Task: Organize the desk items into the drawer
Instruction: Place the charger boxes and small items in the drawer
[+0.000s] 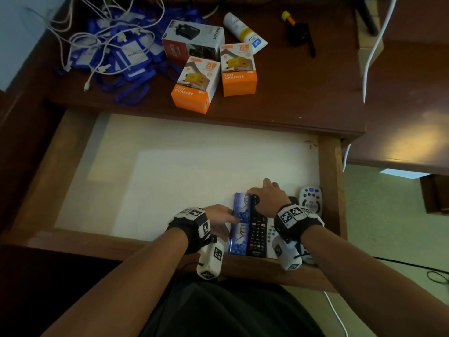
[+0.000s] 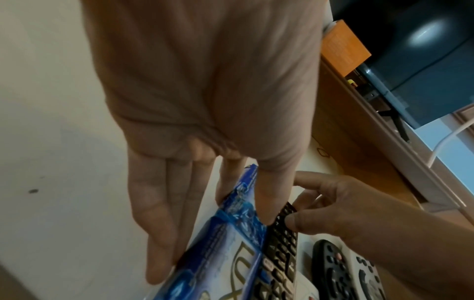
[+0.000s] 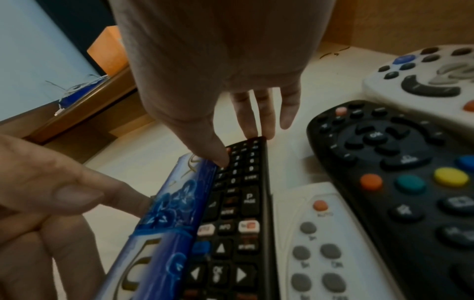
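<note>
Left hand (image 1: 218,218) pinches blue pack (image 1: 240,227), thumb atop | right hand (image 1: 269,198) fingers grip adjacent black remote (image 1: 257,235), far end

Head view: the right hand (image 1: 268,199) and its wrist band (image 1: 295,216) cover part of the black remote's (image 1: 257,231) far end, most of the white remote (image 1: 270,233) and nearly all of the dark rounded remote (image 1: 293,198). Wrist views: the blue packets (image 2: 231,253) run off the bottom edge. The tube's (image 1: 244,30) small print is illegible.

Remotes (image 1: 257,229) in drawer (image 1: 328,190); boxes (image 1: 194,87) on desk (image 1: 303,93)
</note>
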Motion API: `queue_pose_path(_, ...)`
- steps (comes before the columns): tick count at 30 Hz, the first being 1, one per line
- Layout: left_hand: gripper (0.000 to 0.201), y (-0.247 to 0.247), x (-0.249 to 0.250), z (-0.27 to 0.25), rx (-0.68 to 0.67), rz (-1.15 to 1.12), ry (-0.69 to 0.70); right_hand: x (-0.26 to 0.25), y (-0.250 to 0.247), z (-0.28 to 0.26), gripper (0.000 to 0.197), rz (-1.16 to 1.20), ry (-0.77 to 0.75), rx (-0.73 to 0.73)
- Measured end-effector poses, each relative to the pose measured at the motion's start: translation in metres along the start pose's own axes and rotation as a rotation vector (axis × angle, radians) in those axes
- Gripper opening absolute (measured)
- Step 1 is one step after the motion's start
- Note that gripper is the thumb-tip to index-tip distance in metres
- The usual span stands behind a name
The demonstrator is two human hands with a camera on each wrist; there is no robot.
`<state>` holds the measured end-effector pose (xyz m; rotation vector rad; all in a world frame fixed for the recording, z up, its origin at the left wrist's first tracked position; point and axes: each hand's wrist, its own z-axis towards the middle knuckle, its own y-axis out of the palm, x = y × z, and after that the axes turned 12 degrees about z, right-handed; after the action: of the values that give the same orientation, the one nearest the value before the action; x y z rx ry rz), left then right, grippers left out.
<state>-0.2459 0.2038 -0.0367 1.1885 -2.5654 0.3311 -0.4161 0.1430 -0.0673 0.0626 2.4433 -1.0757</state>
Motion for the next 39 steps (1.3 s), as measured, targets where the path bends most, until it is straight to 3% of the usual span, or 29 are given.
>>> queue_pose_path(4, 0.046, -0.003, -0.001, 0.002, 0.045, 0.058, -0.006, 0.001, -0.007, -0.002, 0.029, 0.024, -0.001, -0.026)
queue_pose_path(9, 0.033, -0.022, 0.005, -0.002, 0.276, 0.061, 0.013, 0.006, -0.022, -0.005, 0.038, 0.139, 0.017, -0.058)
queue_pose_path(14, 0.029, -0.057, 0.034, -0.02, 0.434, 0.152, 0.161, 0.015, -0.051, -0.003, 0.028, 0.212, 0.016, -0.034)
queue_pose_path(24, 0.021, -0.16, 0.18, -0.077, 0.579, 0.359, 0.62, -0.002, -0.182, 0.018, 0.018, 0.374, -0.029, 0.297)
queue_pose_path(27, 0.02, -0.196, 0.23, -0.072, 0.639, 0.42, 0.676, 0.0, -0.227, 0.037, 0.025, 0.508, 0.006, 0.426)
queue_pose_path(29, 0.021, -0.216, 0.26, -0.066, 0.649, 0.454, 0.699, 0.004, -0.251, 0.049, 0.019, 0.593, 0.022, 0.453)
queue_pose_path(32, 0.022, -0.248, 0.306, -0.05, 0.704, 0.587, 0.707, 0.011, -0.286, 0.076, 0.014, 0.522, 0.064, 0.578)
queue_pose_path(35, 0.023, -0.273, 0.351, -0.03, 0.773, 0.779, 0.656, 0.018, -0.317, 0.109, 0.033, 0.434, 0.169, 0.625)
queue_pose_path(39, 0.048, -0.29, 0.396, 0.003, 0.795, 0.911, 0.572, 0.036, -0.333, 0.152, 0.063, 0.436, 0.332, 0.623)
